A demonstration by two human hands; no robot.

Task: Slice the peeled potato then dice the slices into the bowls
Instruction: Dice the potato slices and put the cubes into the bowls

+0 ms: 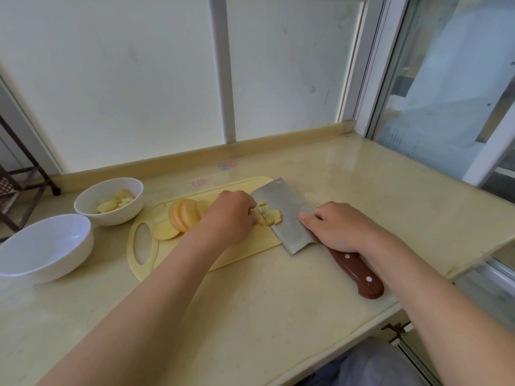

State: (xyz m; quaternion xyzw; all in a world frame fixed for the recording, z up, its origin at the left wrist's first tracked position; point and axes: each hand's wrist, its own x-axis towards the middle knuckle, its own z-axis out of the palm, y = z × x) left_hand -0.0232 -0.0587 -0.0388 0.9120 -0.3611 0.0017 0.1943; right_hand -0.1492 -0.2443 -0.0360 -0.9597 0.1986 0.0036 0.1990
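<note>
Fingers (250,215) of left hand (231,215) curled downward, tips bunched on the diced potato pieces (271,215); whether pinched or only pressed, cannot tell. Right hand (337,227) wrapped over the cleaver (289,232) where blade meets handle (359,271), thumb stretched flat along the steel.

One cleaver: broad rectangular blade, dull grey, tilted low over the cutting board (170,254), the dice heaped on its face. Reddish-brown wooden handle, two pale rivets showing.

One cutting board: pale yellow, smooth, rounded corners, oval grip hole at the left end.

Round potato slices (185,218) fanned on edge beside the left hand, exact count unclear; one more slice (166,230) lying flat by the hole.

Two white glossy bowls on the beige polished counter (250,302), left of the board: far bowl (117,215) holding cut potato (115,203), near bowl (44,246) wider and shallower.
</note>
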